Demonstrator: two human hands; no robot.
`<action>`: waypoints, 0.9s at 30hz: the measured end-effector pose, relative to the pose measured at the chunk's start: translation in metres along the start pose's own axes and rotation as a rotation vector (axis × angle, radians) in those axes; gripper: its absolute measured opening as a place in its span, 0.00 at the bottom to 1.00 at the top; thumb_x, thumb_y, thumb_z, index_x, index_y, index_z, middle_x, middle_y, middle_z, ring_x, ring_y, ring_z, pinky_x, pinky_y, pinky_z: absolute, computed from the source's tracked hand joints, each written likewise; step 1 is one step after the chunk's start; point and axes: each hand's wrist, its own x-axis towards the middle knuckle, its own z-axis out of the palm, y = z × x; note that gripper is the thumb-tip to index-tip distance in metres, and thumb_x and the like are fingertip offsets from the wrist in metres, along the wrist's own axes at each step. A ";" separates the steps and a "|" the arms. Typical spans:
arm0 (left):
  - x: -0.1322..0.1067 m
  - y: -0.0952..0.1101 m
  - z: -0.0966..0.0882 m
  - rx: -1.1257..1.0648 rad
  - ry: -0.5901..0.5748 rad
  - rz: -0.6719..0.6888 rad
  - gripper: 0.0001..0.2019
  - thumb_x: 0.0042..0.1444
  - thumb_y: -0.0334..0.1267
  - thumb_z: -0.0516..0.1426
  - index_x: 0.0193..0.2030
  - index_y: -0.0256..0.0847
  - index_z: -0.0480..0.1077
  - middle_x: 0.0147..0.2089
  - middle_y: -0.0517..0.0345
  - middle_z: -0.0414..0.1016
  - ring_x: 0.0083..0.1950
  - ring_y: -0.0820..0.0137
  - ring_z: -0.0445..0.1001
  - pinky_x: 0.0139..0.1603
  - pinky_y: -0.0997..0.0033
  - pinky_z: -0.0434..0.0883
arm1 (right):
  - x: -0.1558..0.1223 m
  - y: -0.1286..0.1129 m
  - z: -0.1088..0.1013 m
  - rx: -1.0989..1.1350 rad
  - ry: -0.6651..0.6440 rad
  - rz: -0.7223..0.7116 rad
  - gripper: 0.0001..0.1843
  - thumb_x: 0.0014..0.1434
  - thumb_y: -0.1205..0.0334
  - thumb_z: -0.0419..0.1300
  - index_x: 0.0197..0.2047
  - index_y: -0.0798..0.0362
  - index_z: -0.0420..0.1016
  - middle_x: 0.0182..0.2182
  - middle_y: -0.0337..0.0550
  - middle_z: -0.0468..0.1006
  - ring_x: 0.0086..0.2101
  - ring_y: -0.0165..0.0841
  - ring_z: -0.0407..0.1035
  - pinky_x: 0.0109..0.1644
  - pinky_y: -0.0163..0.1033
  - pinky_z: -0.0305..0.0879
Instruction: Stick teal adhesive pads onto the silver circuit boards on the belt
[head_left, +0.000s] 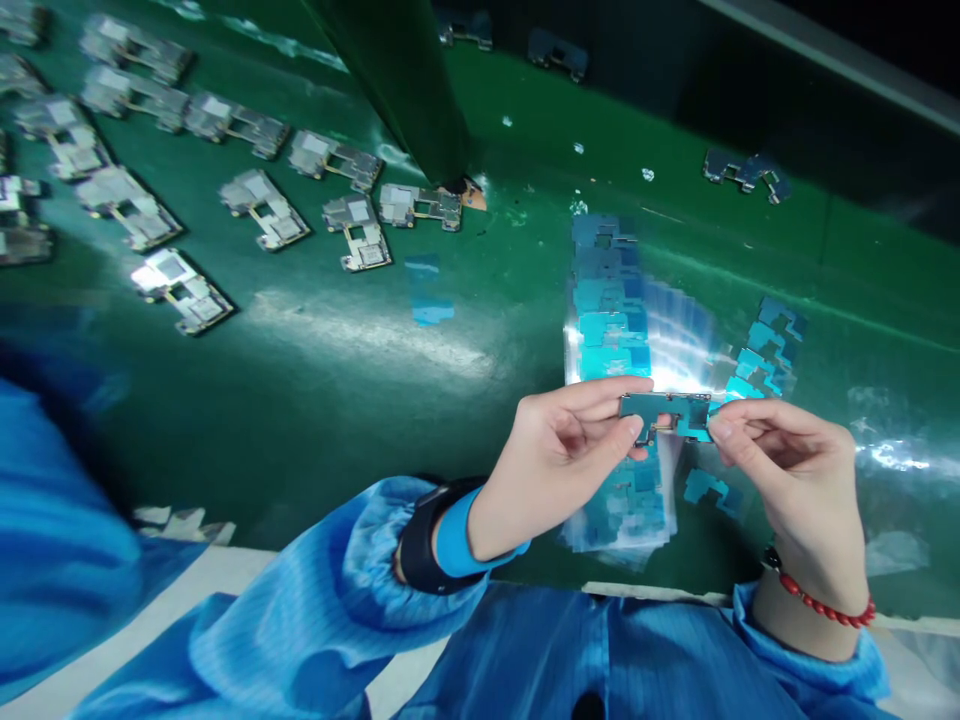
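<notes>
Between my two hands is a small circuit board (686, 412) with a blue-green face and a notch in its lower edge. My left hand (574, 455) pinches its left end between thumb and fingers. The thumb and forefinger of my right hand (795, 465) close on the board's right end. Below and behind the board lies a stack of clear sheets (615, 520) bearing rows of blue die-cut film pieces (611, 330). A loose blue film piece (712, 490) lies under my right hand. Another strip of blue pieces (754, 370) is just beyond that hand.
Many similar circuit boards (184, 290) are spread over the green mat (337, 420) at the left. A dark green post (397, 90) rises at the back. One board (746, 172) lies at the far right. A blue sleeve (52, 540) of another person shows at the left edge.
</notes>
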 end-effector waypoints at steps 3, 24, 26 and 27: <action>0.000 0.001 -0.001 0.021 -0.001 -0.003 0.13 0.53 0.26 0.62 0.46 0.35 0.77 0.36 0.57 0.85 0.32 0.70 0.84 0.35 0.80 0.82 | 0.000 0.000 0.001 -0.015 0.014 -0.005 0.06 0.52 0.69 0.68 0.32 0.47 0.82 0.24 0.33 0.79 0.23 0.21 0.70 0.26 0.22 0.67; 0.001 0.003 0.001 0.016 0.014 -0.023 0.10 0.51 0.32 0.65 0.42 0.38 0.79 0.32 0.56 0.84 0.29 0.69 0.82 0.35 0.73 0.82 | 0.002 0.011 0.019 0.254 -0.113 0.128 0.20 0.51 0.62 0.71 0.48 0.50 0.76 0.31 0.41 0.83 0.30 0.33 0.79 0.36 0.37 0.78; 0.001 0.003 0.002 0.011 0.009 -0.025 0.10 0.51 0.32 0.65 0.42 0.38 0.79 0.31 0.57 0.84 0.29 0.69 0.82 0.35 0.74 0.82 | 0.003 0.011 0.020 0.233 -0.094 0.134 0.17 0.51 0.62 0.71 0.46 0.51 0.78 0.26 0.38 0.82 0.27 0.32 0.78 0.34 0.35 0.78; 0.001 0.003 0.002 0.007 0.007 -0.027 0.10 0.51 0.32 0.65 0.42 0.38 0.79 0.32 0.56 0.84 0.30 0.68 0.82 0.35 0.74 0.82 | 0.003 0.011 0.019 0.228 -0.090 0.131 0.16 0.51 0.62 0.71 0.44 0.52 0.78 0.24 0.37 0.81 0.26 0.31 0.78 0.33 0.34 0.77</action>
